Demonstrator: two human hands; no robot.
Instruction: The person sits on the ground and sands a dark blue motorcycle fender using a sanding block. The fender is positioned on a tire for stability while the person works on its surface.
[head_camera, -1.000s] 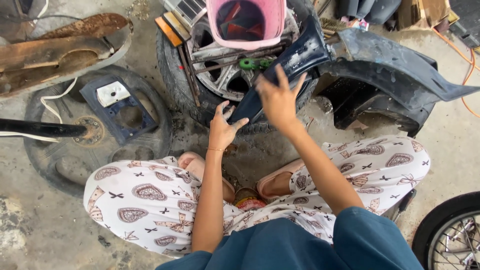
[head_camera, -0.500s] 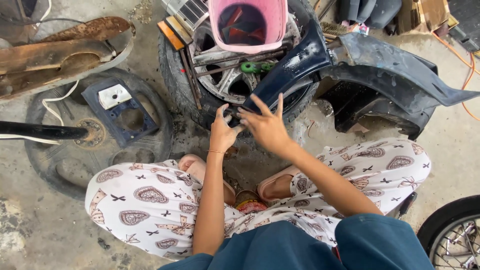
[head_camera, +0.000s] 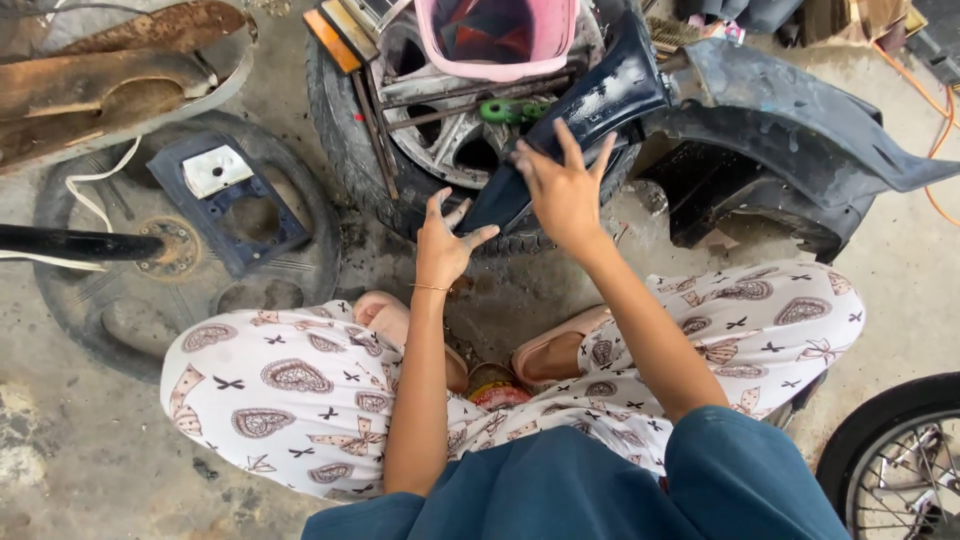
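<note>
A dark blue curved scooter body panel (head_camera: 600, 100) leans across a tyre with an alloy wheel (head_camera: 450, 150). My right hand (head_camera: 565, 190) lies flat against the panel's middle, fingers spread. Just left of it, my left hand (head_camera: 448, 240) hovers at the panel's lower end beside the tyre's tread, fingers apart and curled, holding nothing. A gold bracelet is on my left wrist. I squat with patterned white trousers and pink sandals (head_camera: 560, 350) below the hands.
A pink plastic tub (head_camera: 500, 40) and metal rods sit on the wheel. A large dark fender (head_camera: 800, 130) lies to the right. A bare tyre (head_camera: 120, 290) with a blue bracket (head_camera: 230, 200) lies to the left, rusty parts behind it. A spoked wheel (head_camera: 900, 460) is at bottom right.
My right hand has slid down the blue panel toward me, from its upper part to its middle. My left hand has stayed near the panel's lower end.
</note>
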